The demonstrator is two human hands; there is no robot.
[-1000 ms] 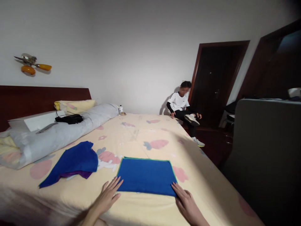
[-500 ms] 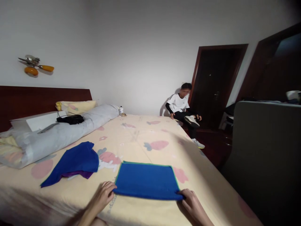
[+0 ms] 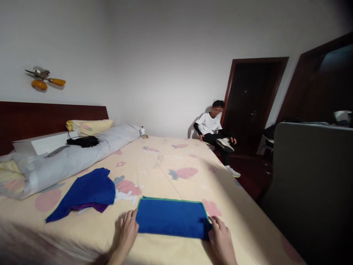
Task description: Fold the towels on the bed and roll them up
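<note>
Near the bed's (image 3: 248,228) front edge, hands (image 3: 129,229) (image 3: 221,235) are gripping a folded blue cloth (image 3: 172,218), a white box (image 3: 51,142) lying by the headboard (image 3: 55,115).

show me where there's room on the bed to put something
Free on the bed: beyond the folded cloth toward the bottle and seated person, and between the right hand and the bed's right edge. Crowded: left side, with crumpled cloth, roll and box.

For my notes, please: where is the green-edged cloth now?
In the head view, the green-edged cloth lies low at centre on the bed, between left hand and right hand.
</note>
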